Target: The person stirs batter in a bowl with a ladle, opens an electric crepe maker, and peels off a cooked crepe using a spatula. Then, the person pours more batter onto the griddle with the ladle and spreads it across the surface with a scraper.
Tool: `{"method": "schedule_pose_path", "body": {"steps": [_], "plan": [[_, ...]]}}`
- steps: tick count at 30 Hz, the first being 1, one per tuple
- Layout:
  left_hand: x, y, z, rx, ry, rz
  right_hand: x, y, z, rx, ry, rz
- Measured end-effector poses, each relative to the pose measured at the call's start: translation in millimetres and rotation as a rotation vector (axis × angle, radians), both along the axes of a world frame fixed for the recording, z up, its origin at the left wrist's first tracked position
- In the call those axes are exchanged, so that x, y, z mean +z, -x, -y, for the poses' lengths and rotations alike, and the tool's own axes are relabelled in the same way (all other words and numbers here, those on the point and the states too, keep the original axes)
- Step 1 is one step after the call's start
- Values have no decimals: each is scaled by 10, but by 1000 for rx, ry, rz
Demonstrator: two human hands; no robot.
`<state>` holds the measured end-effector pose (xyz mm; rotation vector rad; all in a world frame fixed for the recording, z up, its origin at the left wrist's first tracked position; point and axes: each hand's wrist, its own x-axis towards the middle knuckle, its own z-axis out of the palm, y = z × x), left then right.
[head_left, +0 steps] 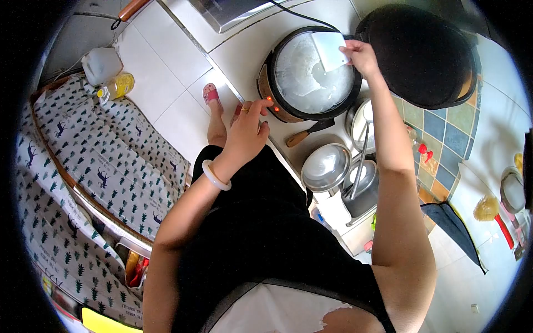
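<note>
My right hand (362, 57) grips a white flat scraper (328, 49) by its edge, over the far side of a round electric griddle (357, 89). A thin whitish batter-like layer (302, 77) covers much of the griddle's plate; a bare-looking patch shows by the scraper's lower end. My left hand (250, 129), with a ring and a pale bangle at the wrist, is beside the griddle's front, where red lights (270, 99) glow. Its fingers are loosely bent and apart, with nothing in them; whether a fingertip touches the control panel, I cannot tell. The griddle's big black lid (419, 55) stands raised behind.
A wooden-handled spatula (311, 132) lies on the counter beside the griddle. Metal lids (326, 166) and bowls crowd the sink (366, 204) under a faucet (361, 158). A black cord (305, 15) runs behind the griddle. An oil bottle (117, 86) stands on the cloth-covered surface (111, 150).
</note>
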<state>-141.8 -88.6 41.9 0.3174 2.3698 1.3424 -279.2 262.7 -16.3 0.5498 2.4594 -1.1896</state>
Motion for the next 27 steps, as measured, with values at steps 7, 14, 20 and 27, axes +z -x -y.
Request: {"method": "schedule_pose_path", "body": {"steps": [7, 14, 20, 27], "plan": [[-41, -10, -37, -3, -119, 81, -304, -165, 412, 317, 6, -13], [-13, -3, -41, -52, -109, 232, -280, -82, 253, -29, -11, -10], [75, 17, -88, -92, -95, 248, -439, -429, -123, -451, -46, -17], [47, 46, -113, -142, -100, 173, -223, -1100, -29, -884, 116, -90]]}}
